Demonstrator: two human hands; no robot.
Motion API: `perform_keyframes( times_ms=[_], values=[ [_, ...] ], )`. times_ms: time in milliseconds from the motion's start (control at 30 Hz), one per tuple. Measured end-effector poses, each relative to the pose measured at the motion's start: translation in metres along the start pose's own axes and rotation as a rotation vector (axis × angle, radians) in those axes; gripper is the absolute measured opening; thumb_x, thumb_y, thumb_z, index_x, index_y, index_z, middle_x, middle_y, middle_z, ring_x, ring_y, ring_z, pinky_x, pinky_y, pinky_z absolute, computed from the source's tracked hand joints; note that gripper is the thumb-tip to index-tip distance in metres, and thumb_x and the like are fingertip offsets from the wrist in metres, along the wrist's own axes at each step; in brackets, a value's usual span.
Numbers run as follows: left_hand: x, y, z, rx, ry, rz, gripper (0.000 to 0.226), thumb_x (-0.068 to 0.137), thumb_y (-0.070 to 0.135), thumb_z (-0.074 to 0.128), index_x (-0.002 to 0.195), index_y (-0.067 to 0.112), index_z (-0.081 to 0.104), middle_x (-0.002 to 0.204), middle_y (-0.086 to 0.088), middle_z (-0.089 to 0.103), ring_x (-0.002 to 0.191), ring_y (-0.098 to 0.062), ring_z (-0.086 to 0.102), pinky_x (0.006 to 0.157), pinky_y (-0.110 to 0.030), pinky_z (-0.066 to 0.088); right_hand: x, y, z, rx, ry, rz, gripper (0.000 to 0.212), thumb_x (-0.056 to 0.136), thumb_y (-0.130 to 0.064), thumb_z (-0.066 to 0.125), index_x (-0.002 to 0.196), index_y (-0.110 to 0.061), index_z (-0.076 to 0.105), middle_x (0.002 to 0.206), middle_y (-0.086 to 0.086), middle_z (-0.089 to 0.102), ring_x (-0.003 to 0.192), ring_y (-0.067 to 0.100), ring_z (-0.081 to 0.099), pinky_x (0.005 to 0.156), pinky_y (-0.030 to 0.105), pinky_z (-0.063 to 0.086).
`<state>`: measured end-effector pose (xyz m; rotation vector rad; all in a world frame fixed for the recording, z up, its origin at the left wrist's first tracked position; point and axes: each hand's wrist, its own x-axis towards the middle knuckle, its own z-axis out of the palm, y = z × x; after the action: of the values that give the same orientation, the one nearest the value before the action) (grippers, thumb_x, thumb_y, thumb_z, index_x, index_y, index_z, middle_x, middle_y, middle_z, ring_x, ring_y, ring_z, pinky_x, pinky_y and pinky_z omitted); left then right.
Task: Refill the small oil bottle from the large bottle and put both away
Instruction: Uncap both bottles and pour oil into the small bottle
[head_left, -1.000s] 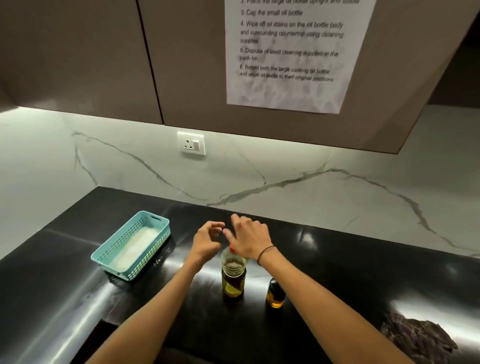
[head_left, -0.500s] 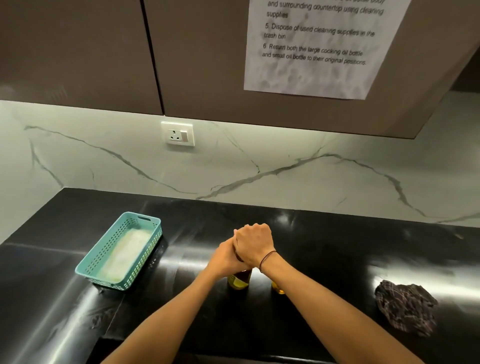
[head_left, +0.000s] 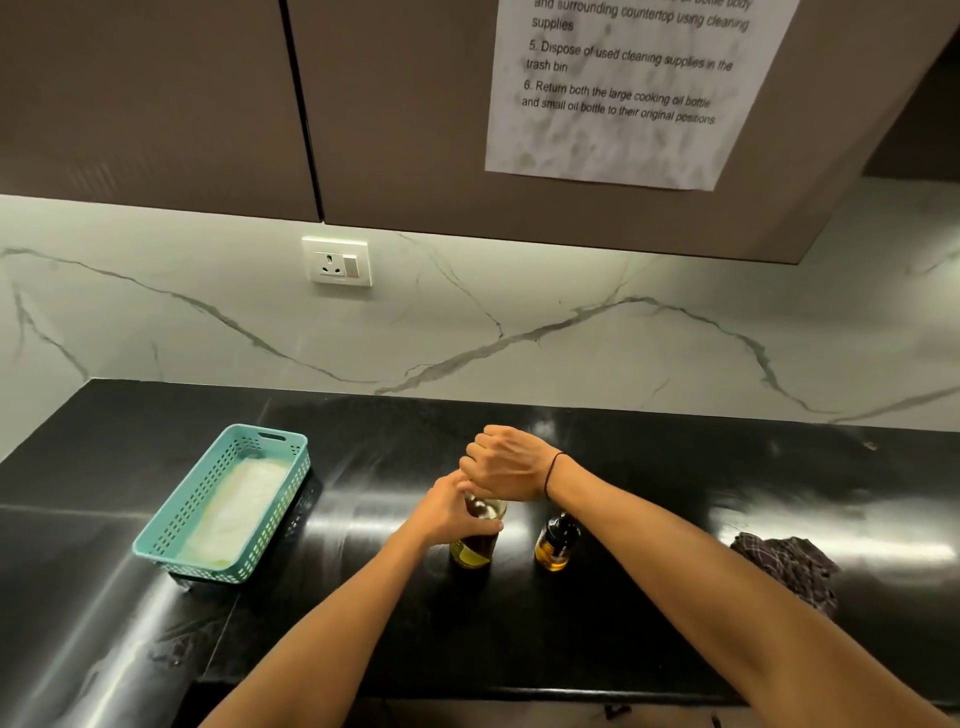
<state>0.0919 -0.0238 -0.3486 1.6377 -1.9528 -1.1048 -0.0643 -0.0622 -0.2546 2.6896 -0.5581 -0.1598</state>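
Observation:
The large oil bottle (head_left: 474, 550) stands upright on the black countertop (head_left: 649, 467), with yellow oil low inside. My left hand (head_left: 451, 512) grips its upper body from the left. My right hand (head_left: 506, 465) is curled over the bottle's top, which it hides along with the cap. The small amber oil bottle (head_left: 556, 543) with a dark top stands just to the right, under my right wrist, untouched.
A teal plastic basket (head_left: 171, 525) with a pale liner sits at the left. A crumpled dark checked cloth (head_left: 792, 569) lies at the right. Marble backsplash with a wall socket (head_left: 337, 261) behind; cabinets with a taped instruction sheet (head_left: 623, 88) overhead.
Both hands came down and closed onto the large bottle, the left around its body and the right over its top. The camera view shifted a little, bringing the cloth into sight.

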Motion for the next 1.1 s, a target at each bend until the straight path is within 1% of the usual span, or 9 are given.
perform_keyframes(
  times_ms=[133, 300, 400, 533, 633, 733, 833, 967, 1100],
  values=[
    [0.000, 0.000, -0.001, 0.005, 0.005, -0.020, 0.067, 0.070, 0.051, 0.089, 0.126, 0.027, 0.059, 0.111, 0.010, 0.067, 0.100, -0.010, 0.066, 0.084, -0.032, 0.063, -0.013, -0.002, -0.004, 0.090, 0.053, -0.065, 0.018, 0.104, -0.027, 0.053, 0.114, -0.012, 0.052, 0.091, 0.006, 0.060, 0.073, 0.018, 0.050, 0.074, 0.034, 0.049],
    [0.002, 0.002, -0.001, 0.021, 0.001, 0.001, 0.072, 0.069, 0.054, 0.087, 0.130, 0.028, 0.057, 0.109, 0.012, 0.066, 0.099, -0.012, 0.067, 0.082, -0.029, 0.062, -0.022, 0.001, -0.008, 0.104, 0.059, -0.081, 0.046, 0.088, -0.012, 0.073, 0.130, -0.013, 0.053, 0.117, 0.010, 0.059, 0.097, 0.022, 0.055, 0.083, 0.034, 0.049],
    [0.003, 0.005, 0.000, -0.011, 0.007, 0.016, 0.070, 0.074, 0.043, 0.090, 0.132, 0.026, 0.056, 0.114, 0.010, 0.066, 0.105, -0.012, 0.066, 0.086, -0.029, 0.060, -0.025, 0.004, -0.013, 0.155, 0.070, -0.057, 0.046, 0.088, -0.005, 0.070, 0.130, -0.011, 0.052, 0.118, 0.012, 0.055, 0.096, 0.022, 0.052, 0.079, 0.033, 0.053],
    [-0.001, 0.004, -0.001, -0.093, 0.030, 0.076, 0.080, 0.070, 0.041, 0.094, 0.137, 0.035, 0.049, 0.123, 0.011, 0.065, 0.115, -0.012, 0.064, 0.100, -0.038, 0.058, -0.026, 0.013, -0.007, 0.405, 0.213, 0.221, 0.031, 0.091, -0.003, 0.071, 0.117, -0.008, 0.057, 0.115, 0.011, 0.055, 0.087, 0.020, 0.057, 0.071, 0.026, 0.056],
    [-0.008, 0.000, 0.000, -0.106, 0.081, 0.093, 0.097, 0.059, 0.056, 0.096, 0.140, 0.042, 0.045, 0.132, 0.010, 0.058, 0.123, -0.015, 0.059, 0.103, -0.039, 0.055, -0.028, 0.021, 0.010, 0.582, 0.256, 0.534, 0.022, 0.091, -0.014, 0.076, 0.102, -0.010, 0.057, 0.105, 0.009, 0.059, 0.077, 0.025, 0.063, 0.070, 0.035, 0.058],
    [-0.020, -0.012, 0.003, -0.111, 0.121, 0.097, 0.114, 0.056, 0.060, 0.096, 0.151, 0.040, 0.036, 0.146, 0.007, 0.049, 0.135, -0.014, 0.049, 0.111, -0.038, 0.048, -0.027, 0.027, 0.036, 0.653, 0.103, 0.807, 0.027, 0.087, -0.023, 0.080, 0.087, -0.015, 0.055, 0.096, 0.006, 0.064, 0.082, 0.028, 0.064, 0.071, 0.041, 0.054],
    [-0.038, -0.030, 0.001, -0.153, 0.166, 0.058, 0.116, 0.058, 0.058, 0.097, 0.154, 0.036, 0.036, 0.147, 0.005, 0.050, 0.134, -0.012, 0.050, 0.110, -0.035, 0.048, -0.022, 0.022, 0.068, 0.718, -0.079, 0.943, 0.027, 0.086, -0.023, 0.082, 0.082, -0.018, 0.056, 0.096, 0.009, 0.068, 0.088, 0.030, 0.067, 0.075, 0.038, 0.053],
    [-0.059, -0.051, -0.009, -0.140, 0.165, 0.010, 0.113, 0.057, 0.065, 0.095, 0.152, 0.039, 0.039, 0.142, 0.007, 0.054, 0.131, -0.009, 0.053, 0.105, -0.031, 0.046, -0.003, 0.007, 0.109, 0.785, -0.240, 0.960, 0.017, 0.088, -0.017, 0.079, 0.093, -0.014, 0.063, 0.098, 0.011, 0.069, 0.088, 0.029, 0.068, 0.082, 0.042, 0.059],
    [-0.064, -0.054, -0.028, -0.114, 0.170, 0.002, 0.108, 0.058, 0.067, 0.094, 0.149, 0.040, 0.043, 0.138, 0.010, 0.057, 0.127, -0.004, 0.056, 0.100, -0.026, 0.047, 0.015, -0.003, 0.139, 0.795, -0.304, 0.952, 0.018, 0.093, -0.009, 0.066, 0.111, -0.010, 0.063, 0.113, 0.013, 0.065, 0.100, 0.033, 0.065, 0.085, 0.040, 0.055]
  ],
)
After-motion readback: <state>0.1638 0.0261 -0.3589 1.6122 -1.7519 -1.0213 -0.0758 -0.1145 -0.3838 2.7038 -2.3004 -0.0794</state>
